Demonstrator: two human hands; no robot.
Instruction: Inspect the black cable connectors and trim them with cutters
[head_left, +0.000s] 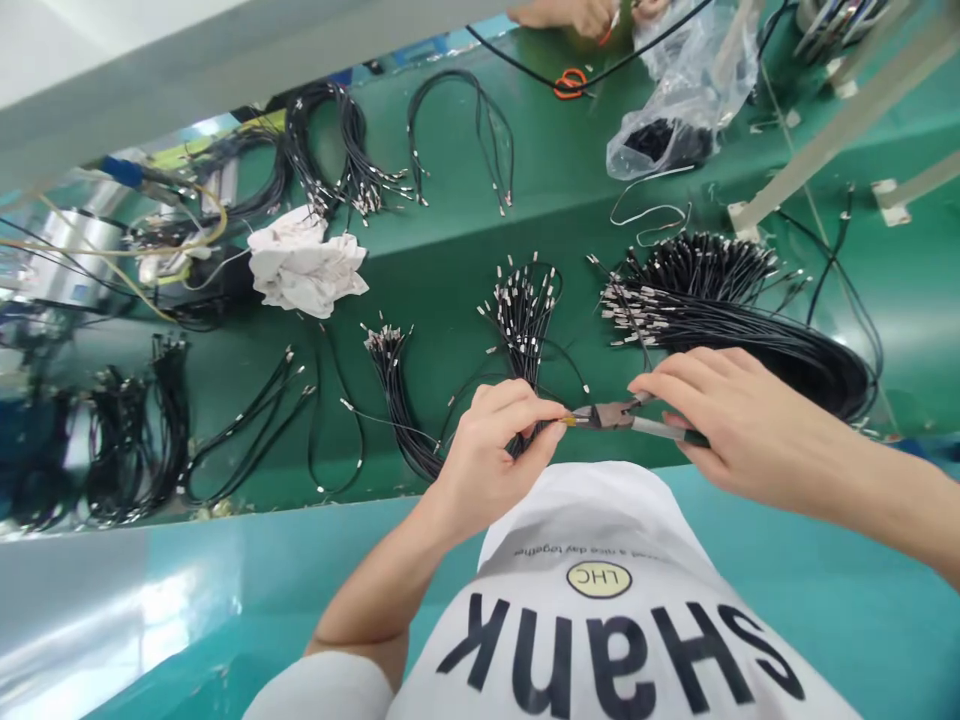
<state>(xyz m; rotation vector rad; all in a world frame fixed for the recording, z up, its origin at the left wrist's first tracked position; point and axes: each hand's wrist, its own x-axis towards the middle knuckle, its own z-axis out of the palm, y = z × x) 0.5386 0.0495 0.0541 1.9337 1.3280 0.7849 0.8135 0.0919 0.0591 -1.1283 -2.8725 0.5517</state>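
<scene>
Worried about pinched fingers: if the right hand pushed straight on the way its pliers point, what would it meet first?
The small yellowish wire end pinched in the left hand, which the pliers' tips seem to touch; just behind it, that hand's fingertips.

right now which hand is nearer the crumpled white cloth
Left. The left hand is below and right of the crumpled white cloth; the right hand, holding metal pliers, is farther right.

Pliers (615, 415): we are counting one.
White cloth (304, 262): we are counting one.
Plastic bag (682, 90): we are counting one.
Orange scissors (570, 82): one.
</scene>
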